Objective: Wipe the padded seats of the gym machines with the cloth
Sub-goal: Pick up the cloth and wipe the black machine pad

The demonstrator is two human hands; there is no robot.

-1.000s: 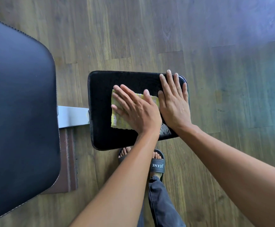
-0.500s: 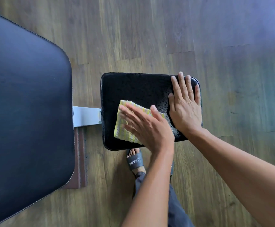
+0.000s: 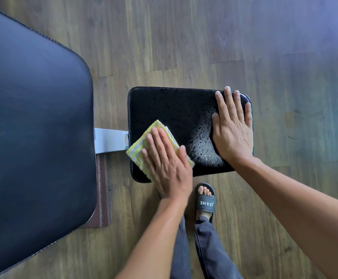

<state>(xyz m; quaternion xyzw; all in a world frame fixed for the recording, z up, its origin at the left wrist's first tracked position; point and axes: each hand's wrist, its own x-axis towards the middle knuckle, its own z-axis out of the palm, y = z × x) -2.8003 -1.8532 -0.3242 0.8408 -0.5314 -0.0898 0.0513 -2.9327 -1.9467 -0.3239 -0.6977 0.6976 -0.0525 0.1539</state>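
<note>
A small black padded seat [image 3: 174, 109] sits in the middle of the head view, its surface wet and beaded near the right side. A folded yellow and white cloth [image 3: 142, 146] lies on the seat's near-left corner, overhanging the left edge slightly. My left hand [image 3: 166, 166] presses flat on the cloth with straight fingers. My right hand [image 3: 232, 127] lies flat on the seat's right end, fingers straight and reaching the far edge.
A large dark padded backrest [image 3: 33, 127] fills the left side. A grey metal bar [image 3: 109, 142] joins it to the seat, with a brown base [image 3: 103, 190] beneath. My sandalled foot [image 3: 205, 200] stands on the wooden floor [image 3: 285, 57] just below the seat.
My left hand has slid the cloth down and to the left, from the seat's middle to its near-left corner. My right hand has stayed on the right end.
</note>
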